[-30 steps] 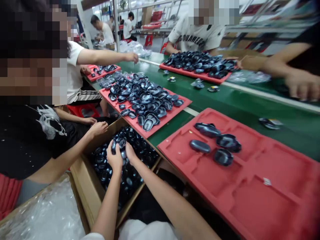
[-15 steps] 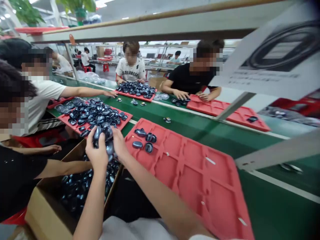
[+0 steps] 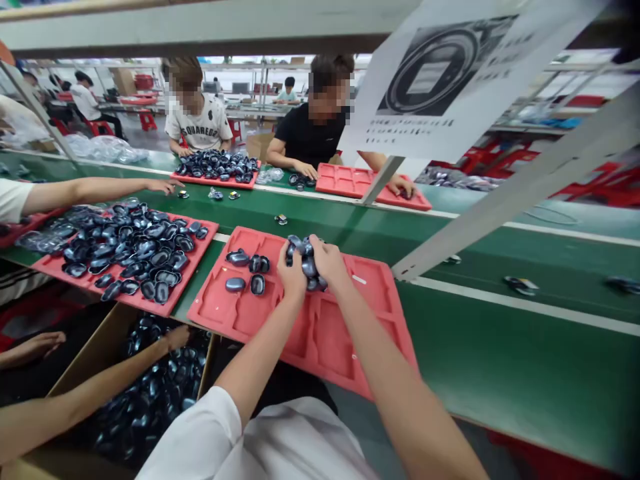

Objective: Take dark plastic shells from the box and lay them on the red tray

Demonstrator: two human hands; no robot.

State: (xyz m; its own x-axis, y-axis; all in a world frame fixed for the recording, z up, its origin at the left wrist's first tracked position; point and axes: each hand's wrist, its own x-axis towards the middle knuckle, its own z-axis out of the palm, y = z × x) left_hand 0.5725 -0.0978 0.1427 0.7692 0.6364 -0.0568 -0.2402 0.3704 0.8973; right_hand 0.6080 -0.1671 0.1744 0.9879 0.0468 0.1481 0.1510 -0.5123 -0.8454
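While both the left hand (image 3: 291, 275) and right hand (image 3: 327, 261) clasp them, the dark shells (image 3: 305, 261) look glossy, seemingly oval.

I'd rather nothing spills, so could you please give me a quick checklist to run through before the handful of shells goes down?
1. Both hands cupped around the dark shells: left hand, right hand: ok.
2. Load over the red tray, not the green belt: ok.
3. Bare tray recesses near the hands: ok.
4. Four loose shells lie left of the hands, apart from them: ok.
5. No shell slipping underneath: cannot tell.
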